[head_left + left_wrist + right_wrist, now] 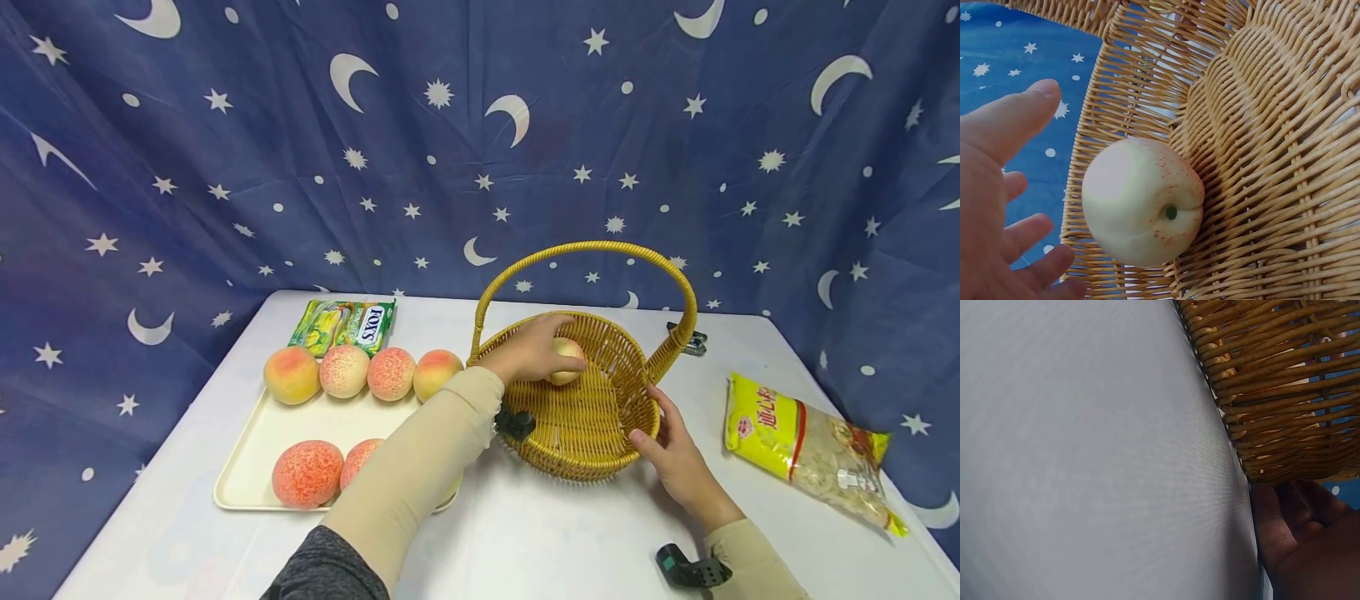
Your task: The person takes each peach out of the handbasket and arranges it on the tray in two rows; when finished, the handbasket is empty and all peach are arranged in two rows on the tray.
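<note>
A pale peach (1141, 203) lies against the inner wall of a round wicker basket (577, 425) with a tall arched handle. My left hand (532, 350) reaches over the basket's left rim. In the left wrist view its fingers (1047, 265) are spread beside the peach, with a gap between. My right hand (678, 454) holds the basket's right side, thumb inside the rim and fingers outside. The right wrist view shows those fingers (1269, 515) low against the woven wall.
A cream tray (251, 467) on the left bears several peaches, partly hidden by my left arm. Behind it lies a green FOX'S packet (341, 325). A yellow-and-clear food bag (806, 454) lies at right. A small dark object (696, 343) sits behind the basket.
</note>
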Tool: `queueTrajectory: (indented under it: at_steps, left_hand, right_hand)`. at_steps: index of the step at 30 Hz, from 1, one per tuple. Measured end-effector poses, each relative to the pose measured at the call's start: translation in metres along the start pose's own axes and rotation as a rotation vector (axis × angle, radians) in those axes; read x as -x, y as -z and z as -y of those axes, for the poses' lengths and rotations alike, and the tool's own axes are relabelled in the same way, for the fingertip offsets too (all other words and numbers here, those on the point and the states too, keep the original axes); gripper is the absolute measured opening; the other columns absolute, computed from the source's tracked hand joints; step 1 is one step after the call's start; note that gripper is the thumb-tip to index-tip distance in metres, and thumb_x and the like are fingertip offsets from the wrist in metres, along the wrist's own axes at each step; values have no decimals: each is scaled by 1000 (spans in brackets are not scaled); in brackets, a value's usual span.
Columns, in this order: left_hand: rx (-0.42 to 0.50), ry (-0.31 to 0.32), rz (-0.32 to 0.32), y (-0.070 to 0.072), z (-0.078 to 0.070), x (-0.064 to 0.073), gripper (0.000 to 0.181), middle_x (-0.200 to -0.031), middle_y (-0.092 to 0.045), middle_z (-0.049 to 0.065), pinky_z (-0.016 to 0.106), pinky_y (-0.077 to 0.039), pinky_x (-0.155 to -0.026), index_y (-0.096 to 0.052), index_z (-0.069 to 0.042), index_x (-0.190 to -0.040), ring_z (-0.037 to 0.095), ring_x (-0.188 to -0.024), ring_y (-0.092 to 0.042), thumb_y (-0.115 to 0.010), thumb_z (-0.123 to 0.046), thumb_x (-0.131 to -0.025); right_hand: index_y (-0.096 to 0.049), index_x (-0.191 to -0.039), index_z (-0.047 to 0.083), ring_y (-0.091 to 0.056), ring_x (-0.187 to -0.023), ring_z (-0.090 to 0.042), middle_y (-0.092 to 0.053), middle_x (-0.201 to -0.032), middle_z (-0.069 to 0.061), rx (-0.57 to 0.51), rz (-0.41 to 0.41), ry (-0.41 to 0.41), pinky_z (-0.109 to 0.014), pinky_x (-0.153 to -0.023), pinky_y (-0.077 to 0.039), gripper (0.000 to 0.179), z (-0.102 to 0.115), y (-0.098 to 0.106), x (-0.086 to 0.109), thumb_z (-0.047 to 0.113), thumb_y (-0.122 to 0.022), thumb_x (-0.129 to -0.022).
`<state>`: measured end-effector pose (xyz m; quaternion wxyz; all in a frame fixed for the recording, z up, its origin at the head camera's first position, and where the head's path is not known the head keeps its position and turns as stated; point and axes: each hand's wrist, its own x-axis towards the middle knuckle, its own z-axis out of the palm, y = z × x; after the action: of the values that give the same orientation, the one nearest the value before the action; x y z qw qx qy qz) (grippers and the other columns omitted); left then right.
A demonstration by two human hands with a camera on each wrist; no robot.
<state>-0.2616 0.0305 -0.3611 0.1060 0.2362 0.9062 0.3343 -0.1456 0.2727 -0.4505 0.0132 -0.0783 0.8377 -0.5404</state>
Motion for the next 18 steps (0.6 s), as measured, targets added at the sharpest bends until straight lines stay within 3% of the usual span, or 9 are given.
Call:
queueTrajectory:
  at_steps: [4,11,18]
  left_hand:
    - [36,14,6,-2,2,-3,79,-147,-47,8,31,-49,-88,-37,-14,-155,20,-117,-53,-74,-40,-90]
    - [88,53,4,-7,7,-9,79,-150,-45,6,33,-45,-99,-35,-16,-156,20,-125,-51,-74,-39,-91]
    - [137,68,18,-11,12,-14,76,-148,-48,7,35,-46,-98,-37,-17,-155,22,-121,-54,-73,-37,-92]
  right_hand:
    - [-2,-160,9,-21,-138,-60,-8,-158,-38,-1,-1,1,-71,-106,-23,78,-1,0,0,16,-54,-103]
    - [-4,-160,9,-23,-138,-60,-10,-158,-37,3,-6,5,-71,-106,-25,77,-3,-1,0,15,-55,-103]
    - [-3,-160,10,-22,-138,-60,-9,-157,-38,5,-6,-1,-71,-106,-23,78,-3,0,-1,16,-55,-103]
